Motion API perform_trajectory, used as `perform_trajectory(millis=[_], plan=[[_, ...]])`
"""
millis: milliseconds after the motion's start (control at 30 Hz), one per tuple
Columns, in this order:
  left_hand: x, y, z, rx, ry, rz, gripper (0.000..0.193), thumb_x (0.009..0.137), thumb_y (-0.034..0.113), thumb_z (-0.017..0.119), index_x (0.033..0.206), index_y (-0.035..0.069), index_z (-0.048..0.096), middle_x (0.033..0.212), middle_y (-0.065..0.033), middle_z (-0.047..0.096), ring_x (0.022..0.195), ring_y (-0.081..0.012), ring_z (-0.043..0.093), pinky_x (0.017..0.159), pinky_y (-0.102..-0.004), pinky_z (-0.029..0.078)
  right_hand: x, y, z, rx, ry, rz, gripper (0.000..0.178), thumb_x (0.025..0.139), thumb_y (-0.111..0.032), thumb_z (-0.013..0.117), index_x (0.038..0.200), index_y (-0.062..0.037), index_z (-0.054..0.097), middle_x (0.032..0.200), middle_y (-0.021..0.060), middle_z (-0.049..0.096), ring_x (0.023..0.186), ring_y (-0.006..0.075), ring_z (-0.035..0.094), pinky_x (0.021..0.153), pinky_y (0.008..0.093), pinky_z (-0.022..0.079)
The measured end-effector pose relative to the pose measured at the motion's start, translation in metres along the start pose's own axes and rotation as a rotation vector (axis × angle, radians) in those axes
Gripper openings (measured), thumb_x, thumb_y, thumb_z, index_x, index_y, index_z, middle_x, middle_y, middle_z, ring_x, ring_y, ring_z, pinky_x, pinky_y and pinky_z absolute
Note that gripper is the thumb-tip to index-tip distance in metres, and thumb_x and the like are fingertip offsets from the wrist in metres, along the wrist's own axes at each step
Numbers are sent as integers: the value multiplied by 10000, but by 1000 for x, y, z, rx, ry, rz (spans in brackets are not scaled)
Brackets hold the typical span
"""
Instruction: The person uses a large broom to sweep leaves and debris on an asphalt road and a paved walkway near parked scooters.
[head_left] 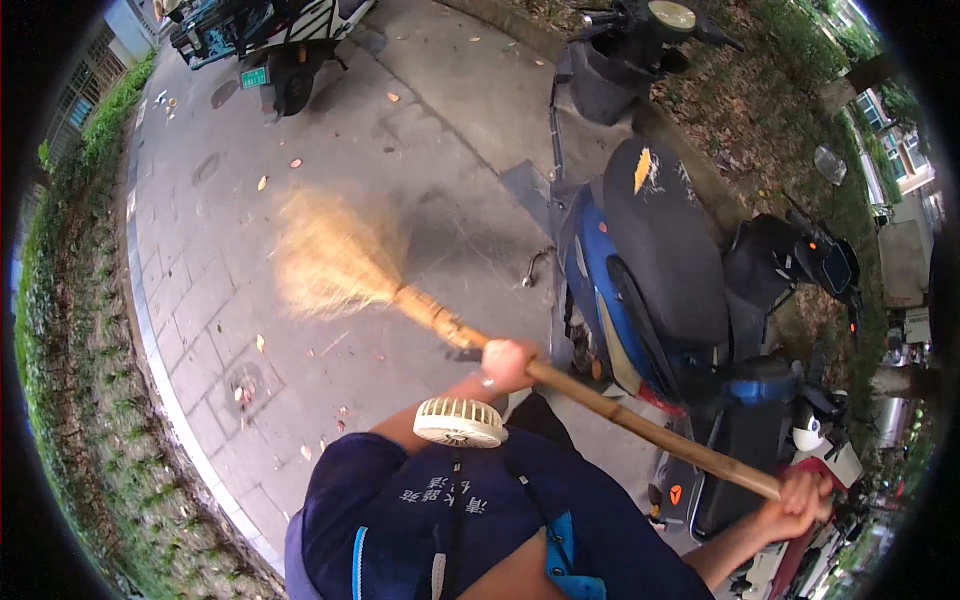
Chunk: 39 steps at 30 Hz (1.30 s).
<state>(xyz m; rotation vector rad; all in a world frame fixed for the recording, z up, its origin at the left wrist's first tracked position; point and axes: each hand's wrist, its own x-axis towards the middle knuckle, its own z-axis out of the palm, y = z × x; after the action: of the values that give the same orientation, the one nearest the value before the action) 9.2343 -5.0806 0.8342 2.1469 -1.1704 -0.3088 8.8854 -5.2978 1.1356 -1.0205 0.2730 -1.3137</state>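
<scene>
A long broom (625,415) with a bamboo handle lies slantwise in front of me. Its yellow bristle head (340,255), blurred by motion, is over the pavement at the upper left. My left hand (508,366) is closed round the handle a little behind the bristles. Near the handle's far end, at the lower right, my right hand (803,497) is wrapped round it. Several dry leaves (262,183) are scattered on the ground about the bristles. A white portable fan (460,422) hangs at my chest.
A parked scooter with a worn black seat (660,235) stands close on the right. Other scooters (740,450) stand beside and behind it. At the top left is a vehicle with a green plate (255,77). A pale curb (165,375) borders a planted strip (90,400) on the left.
</scene>
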Motion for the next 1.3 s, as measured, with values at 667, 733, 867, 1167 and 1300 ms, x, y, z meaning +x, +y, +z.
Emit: perform_trajectory(millis=[667, 733, 867, 1167, 1300], plan=[[490, -317, -154, 111, -245, 52, 214, 592, 344, 701, 697, 165, 648, 681, -84, 627, 661, -291, 625, 591, -426, 494, 356, 429, 277, -31, 6, 52, 106, 855, 22, 468, 889, -77, 463, 566, -30, 328, 444, 65, 307, 420, 224, 283], [559, -312, -178, 73, -144, 230, 151, 579, 291, 678, 627, 159, 622, 660, -67, 613, 651, -273, 613, 607, -407, 480, 372, 419, 302, -89, 74, -62, 94, 859, 7, 478, 923, -60, 466, 551, -37, 317, 442, 56, 296, 415, 213, 272], [699, -327, -208, -31, -375, 539, 206, 523, 267, 695, 688, 153, 649, 684, -72, 613, 681, -307, 602, 600, -445, 469, 369, 424, 370, -440, 377, -352, 54, 880, -77, 493, 879, -28, 471, 536, -44, 295, 440, 55, 286, 414, 211, 272], [937, -415, -166, -24, -764, 750, 227, 643, 367, 681, 726, 155, 680, 724, -101, 655, 732, -306, 643, 629, -434, 511, 430, 620, 538, -906, 639, -635, 159, 834, -94, 525, 711, -100, 423, 520, -22, 300, 444, 87, 289, 455, 227, 262], [990, -551, -199, 233, -881, 494, 183, 692, 332, 648, 720, 154, 682, 789, -105, 666, 776, -301, 643, 655, -426, 509, 488, 766, 531, -453, 554, -273, 87, 802, -23, 532, 852, -89, 501, 525, -38, 291, 426, 74, 305, 425, 226, 258]])
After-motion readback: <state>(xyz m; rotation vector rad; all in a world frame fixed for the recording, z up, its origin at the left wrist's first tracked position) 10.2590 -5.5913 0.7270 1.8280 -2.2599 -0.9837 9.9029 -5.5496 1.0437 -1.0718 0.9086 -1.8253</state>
